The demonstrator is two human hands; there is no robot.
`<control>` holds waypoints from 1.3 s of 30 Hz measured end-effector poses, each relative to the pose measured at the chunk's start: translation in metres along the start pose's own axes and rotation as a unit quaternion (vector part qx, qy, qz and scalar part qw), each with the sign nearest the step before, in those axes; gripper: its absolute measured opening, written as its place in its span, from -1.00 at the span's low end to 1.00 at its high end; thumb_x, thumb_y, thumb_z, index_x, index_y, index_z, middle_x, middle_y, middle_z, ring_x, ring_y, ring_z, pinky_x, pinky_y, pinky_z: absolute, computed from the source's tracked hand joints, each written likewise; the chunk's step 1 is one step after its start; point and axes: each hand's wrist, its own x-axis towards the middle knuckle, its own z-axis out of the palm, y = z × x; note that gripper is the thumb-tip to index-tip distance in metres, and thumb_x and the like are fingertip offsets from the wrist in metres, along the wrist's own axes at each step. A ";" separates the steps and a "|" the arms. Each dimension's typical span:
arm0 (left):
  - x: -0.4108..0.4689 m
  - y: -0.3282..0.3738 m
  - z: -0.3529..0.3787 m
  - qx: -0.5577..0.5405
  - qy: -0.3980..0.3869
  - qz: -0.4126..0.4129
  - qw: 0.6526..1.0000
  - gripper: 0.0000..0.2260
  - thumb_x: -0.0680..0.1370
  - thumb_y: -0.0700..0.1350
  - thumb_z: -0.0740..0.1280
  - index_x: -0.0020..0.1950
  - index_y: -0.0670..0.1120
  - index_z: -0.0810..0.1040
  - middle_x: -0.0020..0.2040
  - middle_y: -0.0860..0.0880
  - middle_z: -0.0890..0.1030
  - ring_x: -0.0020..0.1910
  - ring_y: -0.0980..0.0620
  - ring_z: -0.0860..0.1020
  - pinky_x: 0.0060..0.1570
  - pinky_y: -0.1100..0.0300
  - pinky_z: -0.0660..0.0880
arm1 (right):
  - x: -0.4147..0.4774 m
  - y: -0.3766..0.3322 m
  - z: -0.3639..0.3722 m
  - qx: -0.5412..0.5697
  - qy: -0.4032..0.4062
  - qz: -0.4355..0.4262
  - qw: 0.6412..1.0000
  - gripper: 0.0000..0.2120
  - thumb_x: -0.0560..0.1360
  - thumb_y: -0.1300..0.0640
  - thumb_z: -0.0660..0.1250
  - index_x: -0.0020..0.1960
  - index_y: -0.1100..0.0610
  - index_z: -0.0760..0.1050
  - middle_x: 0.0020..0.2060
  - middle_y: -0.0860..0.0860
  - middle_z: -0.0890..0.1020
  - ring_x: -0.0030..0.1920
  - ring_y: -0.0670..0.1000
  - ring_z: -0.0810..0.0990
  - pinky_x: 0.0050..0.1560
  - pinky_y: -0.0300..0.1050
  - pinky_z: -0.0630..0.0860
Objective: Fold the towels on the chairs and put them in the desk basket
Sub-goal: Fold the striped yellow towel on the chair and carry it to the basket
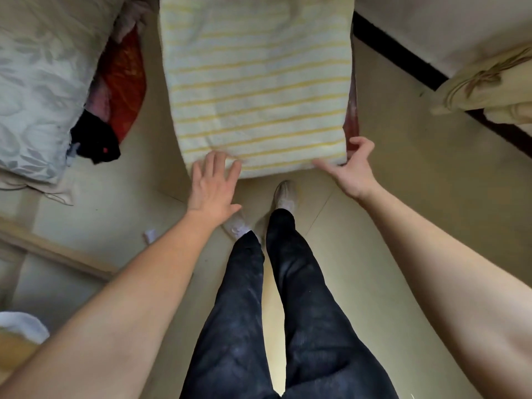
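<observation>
A white towel with yellow stripes (256, 82) lies spread flat over a chair seat, its near edge straight, with bare floor (403, 174) open to the right and near side. The left hand (214, 185) presses flat, fingers spread, on the near left corner. The right hand (349, 168) curls loosely around the near right corner, grip half open, beside the chair's red edge (351, 122).

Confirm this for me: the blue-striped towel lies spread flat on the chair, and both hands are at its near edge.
One detail is wrong: the stripes are yellow, not blue. The head view shows the yellow-striped towel spread flat on the chair, with the left hand resting open at its near edge and the right hand at the near right corner.
</observation>
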 end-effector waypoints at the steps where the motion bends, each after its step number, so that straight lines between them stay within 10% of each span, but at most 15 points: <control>1: 0.002 -0.001 0.003 0.023 0.007 -0.002 1.000 -0.15 0.36 0.30 0.43 0.47 -0.04 0.15 0.40 -0.22 0.24 0.40 -0.23 0.23 0.32 -0.13 0.28 | -0.005 0.006 0.002 -0.095 -0.007 -0.061 0.994 -0.04 0.33 -0.02 0.62 0.45 0.09 0.02 0.26 -0.01 0.40 0.10 -0.10 0.46 0.18 -0.15 0.42; 6: 0.015 -0.013 0.005 0.041 0.064 -0.013 0.997 -0.22 0.41 0.25 0.41 0.46 -0.04 0.13 0.44 -0.22 0.17 0.38 -0.21 0.25 0.28 -0.12 0.29 | 0.004 0.028 0.005 -0.359 0.061 -0.262 0.894 -0.17 0.38 0.30 0.49 0.46 0.01 0.09 0.14 0.19 0.41 -0.09 0.20 0.48 -0.19 0.02 0.45; 10: 0.024 -0.022 0.004 0.042 0.072 -0.013 0.996 -0.21 0.40 0.21 0.45 0.45 -0.08 0.15 0.47 -0.24 0.15 0.42 -0.24 0.20 0.35 -0.20 0.24 | 0.024 0.020 0.003 -0.442 0.210 -0.424 0.762 -0.43 0.46 0.39 0.27 0.40 0.03 0.28 -0.08 0.15 0.45 -0.15 0.18 0.46 -0.03 0.07 0.37; 14: 0.029 -0.024 0.004 0.003 0.094 -0.007 0.996 -0.28 0.40 0.08 0.46 0.43 -0.11 0.22 0.46 -0.22 0.25 0.42 -0.22 0.25 0.36 -0.17 0.24 | 0.043 -0.011 -0.008 -0.438 0.224 -0.552 0.673 -0.70 0.60 0.19 0.31 0.33 0.08 0.48 0.29 0.13 0.36 0.20 0.21 0.45 0.31 0.17 0.37; 17: 0.028 -0.022 0.002 -0.042 0.117 -0.017 0.992 -0.30 0.38 0.08 0.47 0.41 -0.13 0.29 0.43 -0.21 0.32 0.40 -0.20 0.29 0.35 -0.17 0.23 | 0.042 -0.041 -0.016 -0.480 0.105 -0.571 0.658 -0.44 0.53 -0.16 0.39 0.43 0.07 0.41 0.52 0.18 0.31 0.47 0.23 0.32 0.41 0.20 0.31; 22: 0.017 -0.019 -0.015 -0.210 0.190 -0.104 0.954 -0.22 0.30 0.29 0.49 0.37 -0.11 0.39 0.26 -0.12 0.54 0.28 -0.14 0.47 0.31 -0.06 0.29 | 0.003 -0.108 -0.026 -0.337 0.041 -0.530 0.777 -0.53 0.52 -0.10 0.28 0.27 0.22 0.49 0.29 0.15 0.57 0.43 0.23 0.41 0.37 0.11 0.39; 26: 0.009 -0.027 -0.060 -0.328 0.231 -0.176 0.899 -0.24 0.26 0.24 0.54 0.33 -0.05 0.37 0.11 -0.10 0.62 0.14 -0.17 0.55 0.22 0.01 0.32 | -0.018 -0.157 -0.028 -0.195 0.120 -0.437 0.870 -0.61 0.44 -0.08 0.37 0.03 0.25 0.52 -0.14 0.14 0.65 -0.10 0.14 0.63 -0.11 0.12 0.54; 35: -0.006 -0.081 -0.167 -0.345 0.224 -0.191 0.891 -0.50 0.37 0.04 0.42 0.21 -0.06 0.32 -0.05 -0.08 0.54 -0.06 -0.21 0.48 -0.10 0.00 0.37 | -0.062 -0.205 -0.053 -0.019 0.084 -0.345 0.935 -0.91 0.35 0.04 0.37 -0.16 0.00 0.60 -0.26 -0.20 0.66 -0.19 -0.25 0.59 -0.10 -0.20 0.58; 39: -0.009 -0.109 -0.230 -0.376 0.135 -0.085 0.913 -0.71 0.37 -0.10 0.41 0.04 -0.06 0.43 -0.11 -0.03 0.50 -0.12 -0.10 0.45 -0.17 0.11 0.33 | -0.073 -0.217 -0.072 0.123 0.045 -0.280 0.951 -0.89 0.35 0.07 0.35 -0.17 0.05 0.61 -0.31 -0.09 0.61 -0.24 -0.09 0.59 -0.20 -0.12 0.57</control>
